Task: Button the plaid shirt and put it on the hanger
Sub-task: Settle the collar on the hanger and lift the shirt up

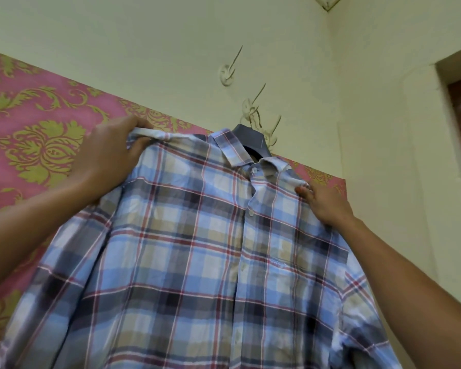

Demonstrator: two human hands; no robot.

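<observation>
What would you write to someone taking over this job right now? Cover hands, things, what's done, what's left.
Left hand grips the shirt at one shoulder.
Right hand is on the other shoulder; grip unclear.
The shirt is on the hanger, which hangs from a wall hook.
Done: front looks buttoned, shirt hung.
Left: probably straighten the shoulders and let go.

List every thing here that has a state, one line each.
Blue, white and red plaid shirt: buttoned, draped on the hanger.
Grey hanger: hung on the middle wall hook.
Middle cream wall hook: carries the hanger.
Upper cream wall hook: bare.
Left hand: grips one shirt shoulder.
Right hand: pinches the other shoulder.
</observation>
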